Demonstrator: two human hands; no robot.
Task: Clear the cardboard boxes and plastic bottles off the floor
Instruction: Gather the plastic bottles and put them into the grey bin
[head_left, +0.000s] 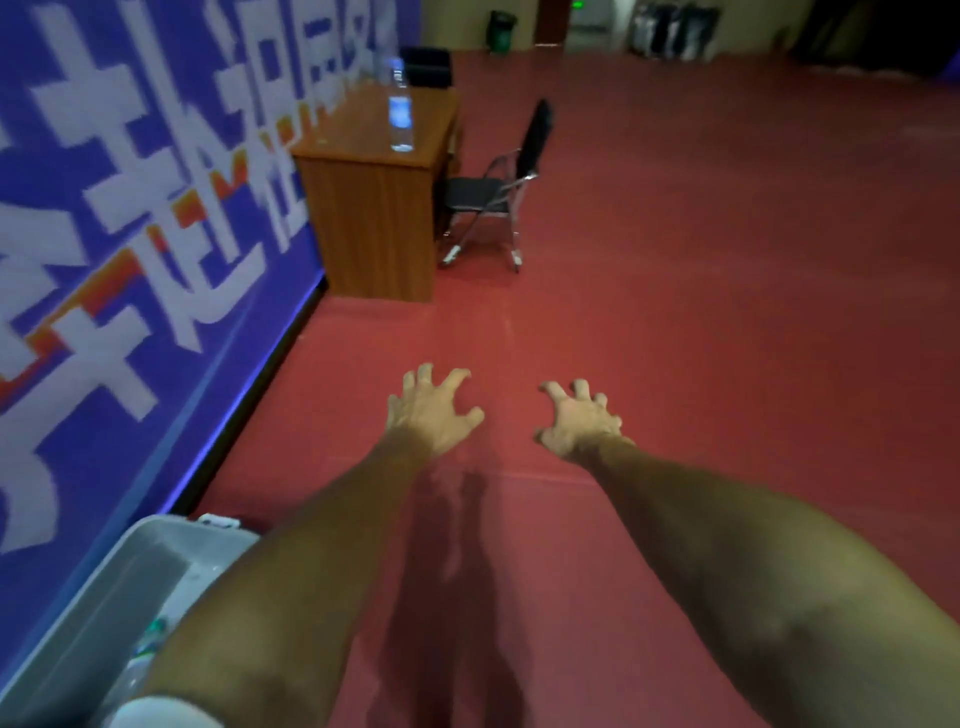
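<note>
Holding nothing over the red floor (727, 270)

The floor filled most of the view, a dull red sheet running back to a dim far wall. Along its left edge stood a tall blue banner (130, 234) printed with large white characters and orange accents. Two bare forearms stretched forward from the bottom of the view, above the floor.

Against the banner sat a brown wooden desk (374, 228), its end panel facing the camera. In the lower left corner, beside the banner's base, lay a grey plastic bin (150, 551), partly hidden by the left forearm. Just right of the desk stood a black folding chair (498, 192) on metal legs.

The left hand (431, 415) and the right hand (579, 423) hung near each other but apart. Both were palm down, with fingers splayed and bent like claws, and neither gripped or touched anything.

Near the front edge of the desk top stood a plastic bottle (400, 106). It was upright, tall and slim, with a clear body and a blue label around its middle. Blur hid whether it held liquid.

Inside the bin, low against its near side, a second bottle (145, 649) showed only in part. It was clear plastic with a touch of green, and it lay tilted.
</note>
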